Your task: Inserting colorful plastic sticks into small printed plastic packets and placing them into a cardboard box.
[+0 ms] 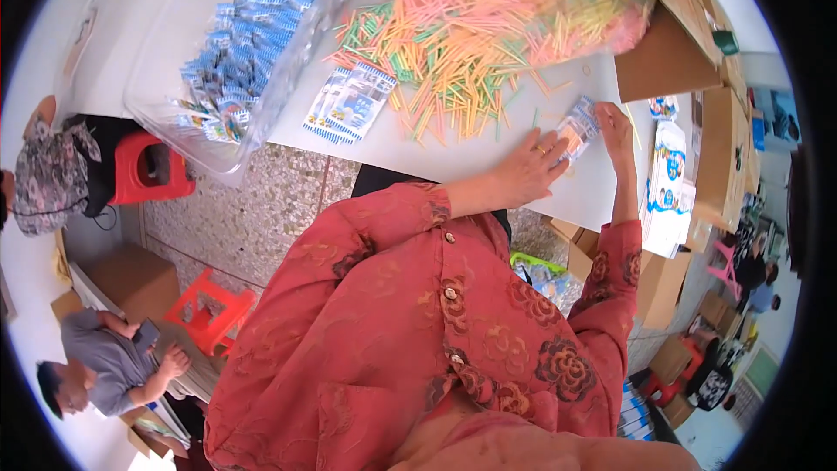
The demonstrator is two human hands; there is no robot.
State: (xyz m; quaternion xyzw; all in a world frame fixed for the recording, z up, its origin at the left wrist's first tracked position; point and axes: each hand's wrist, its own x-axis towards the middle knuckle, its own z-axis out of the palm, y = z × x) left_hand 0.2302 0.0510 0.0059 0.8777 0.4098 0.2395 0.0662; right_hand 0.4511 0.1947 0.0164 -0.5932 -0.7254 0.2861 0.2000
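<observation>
A small clear packet [577, 129] with blue-and-white printed ends and pinkish contents lies at the table's front right. My right hand [615, 133] is closed, its fingertips pinching the packet's upper right edge. Flat beside it, my left hand [527, 167], with a ring on one finger, rests its stretched fingers against the packet's left side. Thin pink, yellow, orange and green sticks [458, 92] are heaped just beyond my left hand. They spill from a large clear plastic bag [523, 0]. Left of the heap, several flat blue-and-white packets [351, 105] overlap on the table.
A clear plastic bin [231, 157] full of blue-and-white packets stands at the left. Cardboard boxes [667, 65] and a white-and-blue package [670, 174] border the right side. Red stools [155, 170] stand on the speckled floor, and a seated person [122, 358] holds a phone at lower left.
</observation>
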